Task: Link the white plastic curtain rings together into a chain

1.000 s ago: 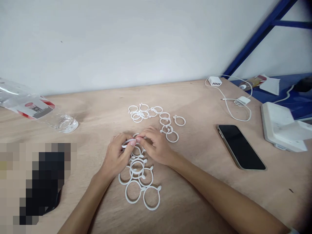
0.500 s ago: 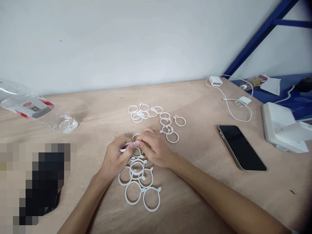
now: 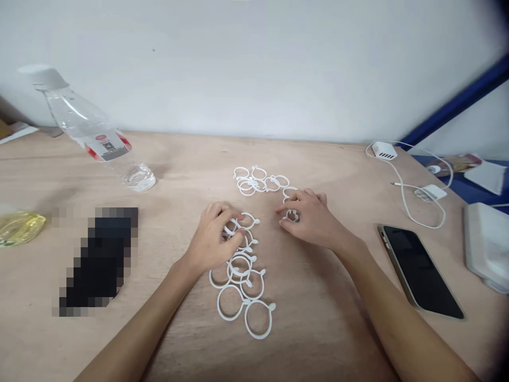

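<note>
White plastic rings lie on a wooden table point(image 3: 318, 329). A linked chain of rings point(image 3: 242, 286) runs from the table's near middle up to my left hand point(image 3: 212, 239). That hand's fingers curl around the chain's top ring point(image 3: 248, 220). Further back lies a loose cluster of rings point(image 3: 258, 183). My right hand point(image 3: 312, 220) rests at the cluster's right end, fingers bent over a small ring point(image 3: 293, 216).
A clear water bottle point(image 3: 93, 132) stands tilted at the back left. A dark phone point(image 3: 421, 273) lies at the right. A white charger with cable point(image 3: 401, 175) and a white device point(image 3: 487, 246) sit at the far right. A yellowish object point(image 3: 18, 228) is at the left edge.
My hands have separated: the right hand left the ring both were holding and moved right to the loose cluster. The left hand stays on the chain. The camera view shifted left.
</note>
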`<act>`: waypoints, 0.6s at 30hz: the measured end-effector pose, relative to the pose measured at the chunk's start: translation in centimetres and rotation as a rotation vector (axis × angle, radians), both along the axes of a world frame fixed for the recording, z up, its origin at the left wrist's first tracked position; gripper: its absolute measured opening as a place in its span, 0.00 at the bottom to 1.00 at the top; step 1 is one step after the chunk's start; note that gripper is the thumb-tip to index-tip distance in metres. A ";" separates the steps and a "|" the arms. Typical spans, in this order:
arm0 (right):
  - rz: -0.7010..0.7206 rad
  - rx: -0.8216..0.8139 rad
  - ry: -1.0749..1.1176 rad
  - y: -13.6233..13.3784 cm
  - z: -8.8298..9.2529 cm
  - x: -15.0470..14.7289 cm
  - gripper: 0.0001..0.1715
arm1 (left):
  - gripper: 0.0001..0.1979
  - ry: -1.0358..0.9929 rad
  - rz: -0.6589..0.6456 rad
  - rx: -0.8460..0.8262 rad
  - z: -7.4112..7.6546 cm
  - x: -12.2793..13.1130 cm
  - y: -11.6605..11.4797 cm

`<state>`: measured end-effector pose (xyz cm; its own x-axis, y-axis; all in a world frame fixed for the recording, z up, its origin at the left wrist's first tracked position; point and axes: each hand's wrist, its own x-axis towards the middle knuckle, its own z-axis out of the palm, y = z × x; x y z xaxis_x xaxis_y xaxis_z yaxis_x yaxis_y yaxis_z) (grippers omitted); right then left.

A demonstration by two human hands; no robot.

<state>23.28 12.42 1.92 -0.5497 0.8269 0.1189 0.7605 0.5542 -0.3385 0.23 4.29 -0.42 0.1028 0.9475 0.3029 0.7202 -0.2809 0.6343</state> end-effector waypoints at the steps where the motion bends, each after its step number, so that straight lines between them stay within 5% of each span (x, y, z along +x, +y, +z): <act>1: -0.001 0.004 -0.001 0.0 -0.2 0.0 0.06 | 0.09 0.006 -0.002 -0.003 0.0 0.0 0.0; 18: -0.192 -0.060 0.029 1.2 2.4 2.6 0.11 | 0.10 -0.010 -0.003 -0.023 0.3 0.0 0.0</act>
